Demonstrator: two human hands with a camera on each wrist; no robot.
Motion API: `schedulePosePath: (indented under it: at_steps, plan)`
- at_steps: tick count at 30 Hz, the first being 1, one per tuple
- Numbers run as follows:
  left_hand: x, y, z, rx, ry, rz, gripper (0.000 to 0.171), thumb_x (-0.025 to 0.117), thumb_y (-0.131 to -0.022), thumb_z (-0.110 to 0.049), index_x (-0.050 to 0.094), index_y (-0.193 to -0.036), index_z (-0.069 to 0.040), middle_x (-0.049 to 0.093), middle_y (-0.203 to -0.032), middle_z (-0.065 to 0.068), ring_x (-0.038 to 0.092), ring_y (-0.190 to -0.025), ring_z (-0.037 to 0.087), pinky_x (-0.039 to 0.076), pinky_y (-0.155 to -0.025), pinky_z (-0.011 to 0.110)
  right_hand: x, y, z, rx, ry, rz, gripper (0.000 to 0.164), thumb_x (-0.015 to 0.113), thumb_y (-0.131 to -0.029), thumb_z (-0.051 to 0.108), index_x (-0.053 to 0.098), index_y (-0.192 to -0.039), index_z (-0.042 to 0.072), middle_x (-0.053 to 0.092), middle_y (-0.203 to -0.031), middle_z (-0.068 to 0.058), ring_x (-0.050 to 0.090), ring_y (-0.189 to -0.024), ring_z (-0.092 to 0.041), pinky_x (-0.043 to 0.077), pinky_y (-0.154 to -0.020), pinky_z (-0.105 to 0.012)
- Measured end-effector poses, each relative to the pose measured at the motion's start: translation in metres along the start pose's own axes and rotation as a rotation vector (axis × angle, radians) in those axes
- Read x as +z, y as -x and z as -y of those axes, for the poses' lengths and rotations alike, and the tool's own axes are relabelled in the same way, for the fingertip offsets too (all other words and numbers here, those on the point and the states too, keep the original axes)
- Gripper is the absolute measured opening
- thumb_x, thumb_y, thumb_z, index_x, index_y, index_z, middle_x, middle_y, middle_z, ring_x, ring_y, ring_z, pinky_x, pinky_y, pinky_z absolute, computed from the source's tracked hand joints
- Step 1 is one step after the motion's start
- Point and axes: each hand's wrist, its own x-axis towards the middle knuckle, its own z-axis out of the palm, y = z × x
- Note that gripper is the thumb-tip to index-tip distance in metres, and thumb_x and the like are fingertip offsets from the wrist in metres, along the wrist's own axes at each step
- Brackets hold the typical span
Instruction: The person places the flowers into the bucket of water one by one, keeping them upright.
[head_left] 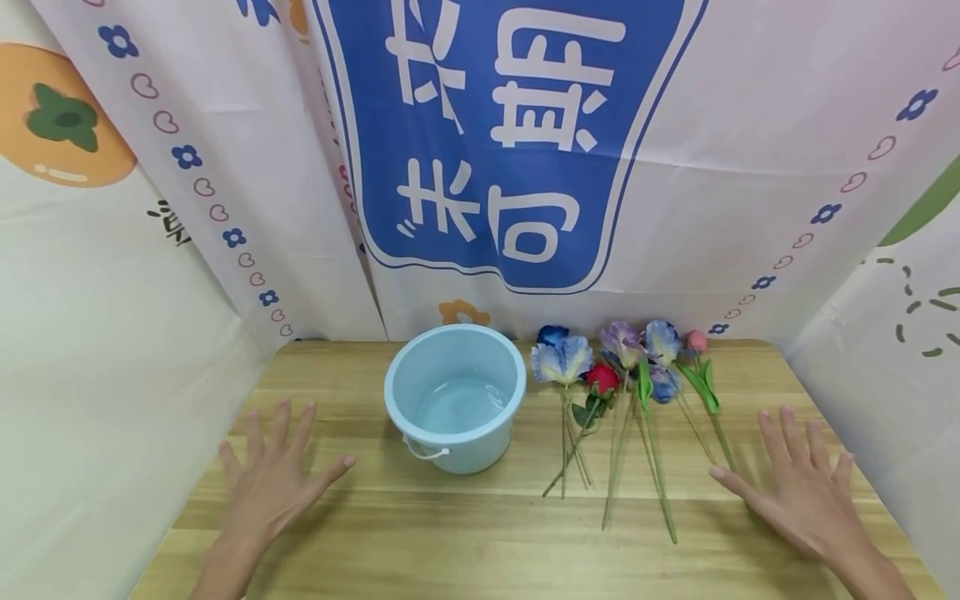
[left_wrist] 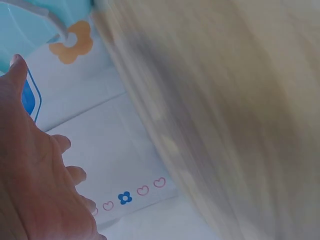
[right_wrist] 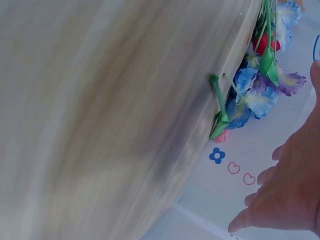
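A light blue bucket (head_left: 456, 392) with a white handle stands upright near the middle of the table. To its right lie several artificial flowers: a red rose (head_left: 603, 379), blue irises (head_left: 562, 360), a purple iris (head_left: 623, 343) and a pink bud (head_left: 697, 341), their stems toward the front. My left hand (head_left: 272, 483), fingers spread, is left of the bucket and holds nothing. Over on the right, my right hand (head_left: 802, 492) is also spread and holds nothing, its thumb near the stem ends. The left hand (left_wrist: 40, 165) and right hand (right_wrist: 287, 185) show from behind in the wrist views.
The wooden table (head_left: 450, 542) runs back to a white cloth (head_left: 720, 233) with a large blue printed panel (head_left: 495, 150). Pale printed cloth also hangs along the left side (head_left: 112, 350) and right side (head_left: 885, 358). A white handle (head_left: 426, 451) hangs on the bucket's front.
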Motion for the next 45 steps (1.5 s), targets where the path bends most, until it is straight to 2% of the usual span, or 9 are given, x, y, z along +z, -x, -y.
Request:
schedulePosePath:
  at_steps: [4, 9, 17, 22, 29, 35, 39, 45]
  plan:
    - [0.000, -0.005, -0.008, 0.003, 0.015, 0.004, 0.109, 0.056, -0.095, -0.081, 0.013, -0.174, -0.019, -0.001, -0.180, 0.022, -0.005, -0.160, 0.063, -0.011, -0.113, 0.096, 0.000, -0.004, 0.009, 0.009, -0.029, 0.019, 0.114, 0.064, -0.099, 0.066, 0.000, -0.172, 0.006, -0.019, -0.176, -0.024, -0.023, -0.159, -0.057, -0.026, -0.112, -0.087]
    - [-0.001, -0.011, -0.021, 0.011, 0.056, -0.011, 0.106, 0.056, -0.097, -0.078, 0.016, -0.173, -0.016, 0.002, -0.179, 0.024, -0.002, -0.160, 0.064, -0.005, -0.115, 0.097, 0.003, -0.008, 0.020, -0.012, -0.059, 0.025, 0.114, 0.064, -0.099, 0.064, 0.000, -0.172, 0.004, -0.019, -0.176, -0.022, -0.021, -0.160, -0.056, -0.020, -0.113, -0.090]
    - [-0.001, -0.016, -0.034, 0.034, 0.120, -0.032, 0.101, 0.055, -0.100, -0.073, 0.010, -0.174, -0.021, 0.000, -0.180, 0.020, -0.005, -0.163, 0.058, -0.010, -0.118, 0.093, 0.008, -0.017, 0.039, -0.043, -0.104, 0.028, 0.115, 0.068, -0.098, 0.063, 0.002, -0.172, 0.003, -0.011, -0.178, -0.024, -0.012, -0.162, -0.055, -0.012, -0.120, -0.088]
    - [0.000, -0.021, -0.042, 0.054, 0.190, -0.045, 0.098, 0.057, -0.102, -0.068, 0.010, -0.174, -0.021, -0.001, -0.181, 0.017, -0.004, -0.163, 0.058, -0.011, -0.120, 0.091, 0.011, -0.020, 0.049, -0.057, -0.136, 0.025, 0.114, 0.069, -0.098, 0.061, 0.006, -0.172, 0.003, -0.008, -0.179, -0.021, -0.007, -0.164, -0.053, -0.004, -0.122, -0.089]
    - [0.001, -0.026, -0.052, 0.085, 0.267, -0.106, 0.094, 0.062, -0.102, -0.061, 0.020, -0.173, -0.017, 0.008, -0.181, 0.020, 0.004, -0.165, 0.055, 0.002, -0.122, 0.091, 0.013, -0.027, 0.059, -0.056, -0.155, 0.037, 0.114, 0.070, -0.097, 0.062, 0.009, -0.172, 0.003, -0.002, -0.180, -0.020, 0.003, -0.164, -0.056, 0.009, -0.117, -0.093]
    - [0.002, -0.031, -0.058, 0.120, 0.334, -0.128, 0.089, 0.063, -0.104, -0.055, 0.022, -0.173, -0.016, 0.010, -0.180, 0.021, 0.009, -0.164, 0.055, 0.006, -0.128, 0.084, 0.013, -0.031, 0.068, -0.034, -0.187, 0.064, 0.114, 0.069, -0.098, 0.064, 0.004, -0.173, 0.007, 0.001, -0.180, -0.021, 0.011, -0.162, -0.058, 0.017, -0.114, -0.094]
    - [0.002, -0.035, -0.062, 0.146, 0.404, -0.145, 0.083, 0.062, -0.106, -0.048, 0.024, -0.172, -0.015, 0.017, -0.179, 0.022, 0.016, -0.163, 0.055, 0.012, -0.130, 0.081, 0.014, -0.035, 0.073, -0.015, -0.211, 0.078, 0.116, 0.070, -0.096, 0.066, 0.005, -0.173, 0.008, 0.008, -0.178, -0.028, 0.019, -0.157, -0.063, 0.022, -0.112, -0.093]
    - [0.002, -0.041, -0.068, 0.159, 0.490, -0.163, 0.075, 0.061, -0.108, -0.042, 0.030, -0.171, -0.018, 0.026, -0.178, 0.016, 0.028, -0.162, 0.048, 0.026, -0.129, 0.077, 0.016, -0.042, 0.077, 0.012, -0.243, 0.083, 0.115, 0.070, -0.095, 0.068, 0.010, -0.173, 0.009, 0.022, -0.172, -0.036, 0.029, -0.149, -0.069, 0.027, -0.110, -0.093]
